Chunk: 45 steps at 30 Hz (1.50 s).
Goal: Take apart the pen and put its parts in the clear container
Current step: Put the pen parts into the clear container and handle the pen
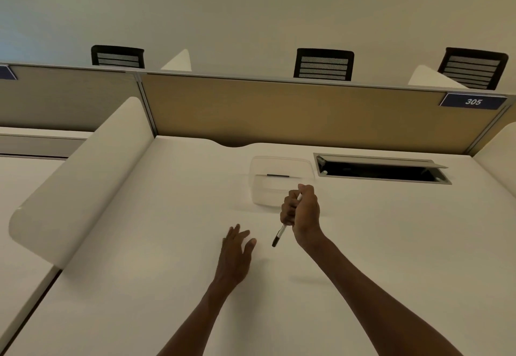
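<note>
Left hand [236,252] open near right-held pen [279,237].

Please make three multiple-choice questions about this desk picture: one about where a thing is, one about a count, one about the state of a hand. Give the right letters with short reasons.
1. Where is the clear container?
A. just left of the open cable hatch
B. on a chair
C. in the left hand

2. How many black chair backs show above the partition?
A. one
B. three
C. five

3. What is the right hand doing?
A. lying flat on the desk
B. holding the container
C. holding the pen in a closed grip

Answers:
1 A, it stands on the desk beside the hatch.
2 B, three backs are visible.
3 C, fingers curl round the pen; the left hand is open.
</note>
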### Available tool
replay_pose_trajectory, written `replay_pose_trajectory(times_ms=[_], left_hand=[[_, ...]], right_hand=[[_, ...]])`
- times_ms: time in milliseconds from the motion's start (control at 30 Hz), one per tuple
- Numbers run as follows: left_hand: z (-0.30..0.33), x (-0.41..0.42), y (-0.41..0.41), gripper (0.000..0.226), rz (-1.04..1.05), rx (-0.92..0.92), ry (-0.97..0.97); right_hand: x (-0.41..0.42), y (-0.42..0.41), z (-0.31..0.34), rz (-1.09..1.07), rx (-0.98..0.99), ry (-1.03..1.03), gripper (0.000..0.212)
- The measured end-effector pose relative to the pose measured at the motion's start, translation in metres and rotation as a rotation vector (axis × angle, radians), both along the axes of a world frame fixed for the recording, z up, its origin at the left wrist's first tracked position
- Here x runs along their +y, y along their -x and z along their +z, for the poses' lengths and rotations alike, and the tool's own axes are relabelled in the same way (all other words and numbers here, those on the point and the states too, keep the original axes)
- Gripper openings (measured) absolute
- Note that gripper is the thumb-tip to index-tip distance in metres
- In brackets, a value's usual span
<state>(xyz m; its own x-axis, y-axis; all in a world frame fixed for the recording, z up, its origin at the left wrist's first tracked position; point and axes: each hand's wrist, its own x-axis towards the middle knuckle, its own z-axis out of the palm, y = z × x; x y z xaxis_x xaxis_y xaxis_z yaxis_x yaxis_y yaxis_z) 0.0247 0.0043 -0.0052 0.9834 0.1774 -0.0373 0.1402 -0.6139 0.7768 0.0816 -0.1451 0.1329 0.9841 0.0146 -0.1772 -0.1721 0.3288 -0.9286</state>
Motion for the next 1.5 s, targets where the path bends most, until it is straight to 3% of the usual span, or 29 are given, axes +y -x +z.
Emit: replay_pose_trajectory(times_ms=[133,333,500,567,667,833,1133,1333,1500], left_hand=[[0.030,-0.018,-0.004,0.029,0.025,-0.062,0.247],[0.055,-0.027,-0.006,0.031,-0.045,0.073,0.663],[0.055,-0.024,-0.009,0.021,0.037,0.095,0.891],[0.056,-0.024,-0.010,0.020,0.088,0.082,0.947],[0.057,-0.021,-0.011,0.020,0.174,0.047,1.005],[0.060,-0.006,-0.014,0.018,0.399,-0.001,1.221],[0.073,0.015,-0.024,0.017,0.552,-0.119,1.235],[0.079,0.012,-0.027,0.022,0.502,-0.130,1.227],[0.080,-0.005,-0.019,0.015,0.285,-0.034,1.138]], right_hand=[[-0.004,-0.004,-0.003,-0.045,0.056,-0.100,0.039],[-0.012,-0.005,-0.004,-0.087,0.067,-0.193,0.040],[-0.020,-0.011,-0.012,-0.074,0.048,-0.224,0.044],[-0.022,-0.013,-0.017,-0.051,0.018,-0.167,0.045],[-0.028,-0.015,-0.023,-0.018,-0.022,0.121,0.047],[-0.042,-0.011,-0.029,0.071,-0.125,0.477,0.031],[-0.059,0.000,-0.040,0.472,-0.151,0.634,0.007],[-0.060,0.005,-0.042,0.608,-0.070,0.677,0.015],[-0.056,0.013,-0.045,0.578,-0.075,0.563,0.016]])
